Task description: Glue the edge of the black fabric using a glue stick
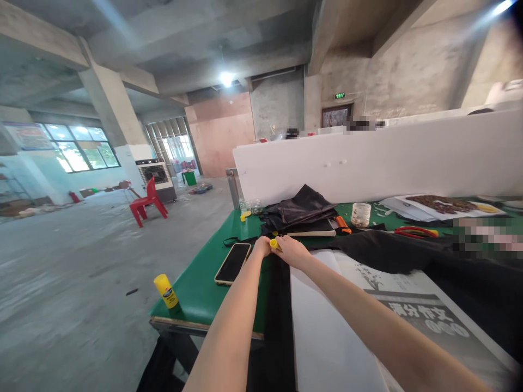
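Note:
In the head view my right hand is closed around a small yellow glue stick, of which only the round end shows. Close against it, my left hand has its fingers curled over the far part of a long black strip of fabric. Whether it pinches the strip or something else is hidden. The strip runs toward me along a white sheet of paper. A phone lies left of my left wrist. A larger yellow glue stick stands at the table's near left corner.
A folded black material pile, an orange-handled tool and a whitish jar lie beyond my hands on the green table. Black fabric covers a printed page at right. A white partition closes the back.

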